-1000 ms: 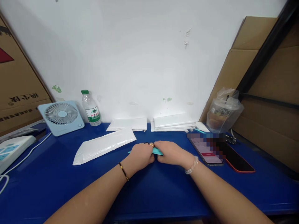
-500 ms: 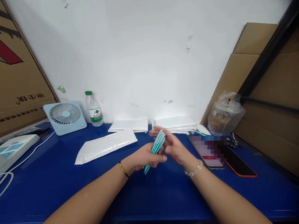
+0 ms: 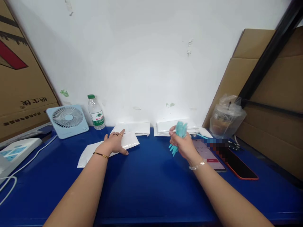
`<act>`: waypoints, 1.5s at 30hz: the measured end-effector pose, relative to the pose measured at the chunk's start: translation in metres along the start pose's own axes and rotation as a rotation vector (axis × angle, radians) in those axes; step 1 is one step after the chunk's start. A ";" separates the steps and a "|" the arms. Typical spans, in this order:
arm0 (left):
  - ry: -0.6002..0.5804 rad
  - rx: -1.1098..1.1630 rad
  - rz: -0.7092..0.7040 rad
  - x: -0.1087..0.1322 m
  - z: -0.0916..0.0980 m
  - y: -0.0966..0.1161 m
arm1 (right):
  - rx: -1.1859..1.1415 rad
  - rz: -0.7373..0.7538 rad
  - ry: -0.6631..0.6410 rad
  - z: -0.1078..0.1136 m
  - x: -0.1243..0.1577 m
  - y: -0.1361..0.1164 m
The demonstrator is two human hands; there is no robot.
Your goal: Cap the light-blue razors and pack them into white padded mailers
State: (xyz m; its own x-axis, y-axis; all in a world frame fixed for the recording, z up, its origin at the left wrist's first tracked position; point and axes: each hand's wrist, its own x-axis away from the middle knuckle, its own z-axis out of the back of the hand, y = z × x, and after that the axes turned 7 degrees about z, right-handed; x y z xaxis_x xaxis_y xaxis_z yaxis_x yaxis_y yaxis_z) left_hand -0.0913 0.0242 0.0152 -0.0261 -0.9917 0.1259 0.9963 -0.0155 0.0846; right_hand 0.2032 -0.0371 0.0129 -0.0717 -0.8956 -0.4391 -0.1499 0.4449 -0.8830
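Note:
My right hand [image 3: 184,144] is closed around a bundle of thin teal sticks [image 3: 178,136], held up above the blue table [image 3: 151,186] in front of the right stack of white envelopes [image 3: 174,126]. My left hand [image 3: 115,142] lies flat with fingers spread on a long white padded envelope [image 3: 129,141] that rests slantwise on the table. A second stack of white envelopes [image 3: 136,127] sits just behind that hand, against the wall.
A small blue fan [image 3: 68,119] and a water bottle [image 3: 96,112] stand at the back left. A white device with cable [image 3: 14,151] is at the far left. Two phones [image 3: 227,157] lie at the right, beside a bagged drink cup [image 3: 226,118]. Cardboard flanks both sides.
The teal sticks went from both hands to my right hand alone, which carried them right and up. My left hand let go and moved left onto the white padded envelope.

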 end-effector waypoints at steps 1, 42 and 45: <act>-0.038 0.013 -0.007 -0.003 0.000 -0.005 | 0.046 -0.024 -0.022 0.000 0.001 0.007; -0.778 2.441 0.257 0.050 -0.016 0.111 | 0.615 0.861 -0.376 -0.052 0.046 -0.055; -0.779 2.497 0.248 0.055 -0.015 0.113 | 0.669 0.619 -0.426 -0.059 0.021 -0.073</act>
State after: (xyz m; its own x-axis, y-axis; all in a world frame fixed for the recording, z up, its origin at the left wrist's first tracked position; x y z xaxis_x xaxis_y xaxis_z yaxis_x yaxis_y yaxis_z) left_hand 0.0211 -0.0342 0.0174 -0.5257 -0.7647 0.3727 -0.7226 0.6326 0.2787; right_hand 0.1541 -0.0889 0.0781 0.4287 -0.4890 -0.7597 0.3885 0.8589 -0.3336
